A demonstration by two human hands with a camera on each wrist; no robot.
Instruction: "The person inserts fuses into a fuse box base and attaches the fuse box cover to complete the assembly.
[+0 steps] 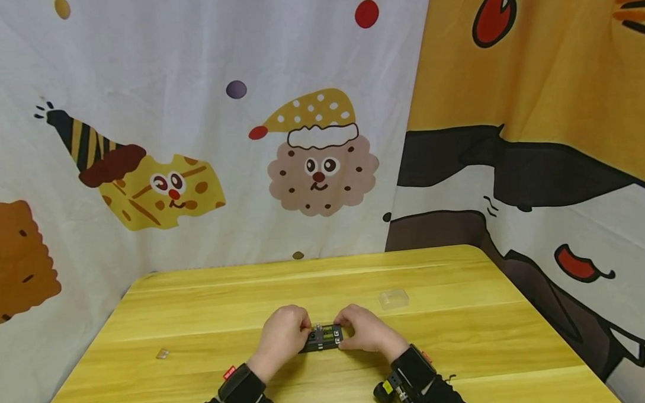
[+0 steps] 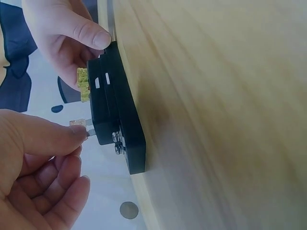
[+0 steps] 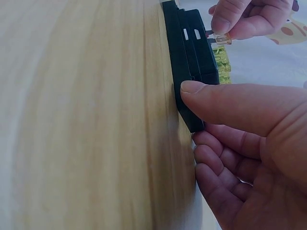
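Observation:
A small black block with slots lies on the yellow wooden table, near its front edge. Yellow-green blade fuses stand in it. My left hand pinches a small clear fuse between thumb and forefinger, with its metal prongs at the block. The same fuse shows in the right wrist view, just above the slots. My right hand grips the block's right end, thumb on one long side, fingers on the other.
A clear plastic case lies on the table to the right, behind the hands. A tiny clear piece lies on the left part of the table. Printed cartoon cloth hangs behind and to both sides.

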